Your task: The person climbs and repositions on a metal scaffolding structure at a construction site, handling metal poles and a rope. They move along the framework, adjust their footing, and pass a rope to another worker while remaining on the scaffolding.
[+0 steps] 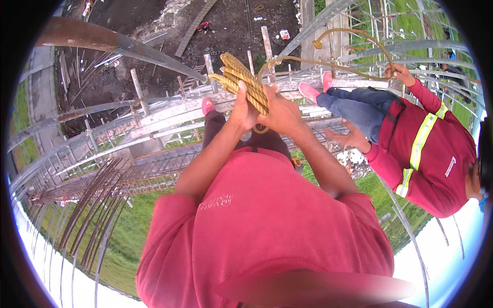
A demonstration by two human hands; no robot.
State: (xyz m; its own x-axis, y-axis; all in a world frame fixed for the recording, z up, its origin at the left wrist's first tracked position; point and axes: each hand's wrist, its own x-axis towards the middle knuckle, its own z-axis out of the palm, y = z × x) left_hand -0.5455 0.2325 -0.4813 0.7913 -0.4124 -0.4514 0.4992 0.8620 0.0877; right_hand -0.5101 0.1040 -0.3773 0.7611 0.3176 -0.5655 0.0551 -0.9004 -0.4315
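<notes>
A coiled yellow rope (237,77) is bunched in front of my chest, held between both hands. My left hand (243,109) is closed on the near left side of the coil, its thumb pointing up along the strands. Around the right side of the same bundle, my right hand (281,110) is closed. From the coil a single length of rope runs off to the right, to a co-worker's raised hand (401,74). Beyond that hand the rope loops back to a loose knotted end. The co-worker's other hand (351,136) is held out with its fingers spread.
A co-worker in a red jacket (436,149) with reflective stripes is close on my right. Scaffold pipes, including a thick rusty one (97,40), cross around us. Rebar rods (90,205) stick out at lower left. Dark ground with planks (195,28) lies far below.
</notes>
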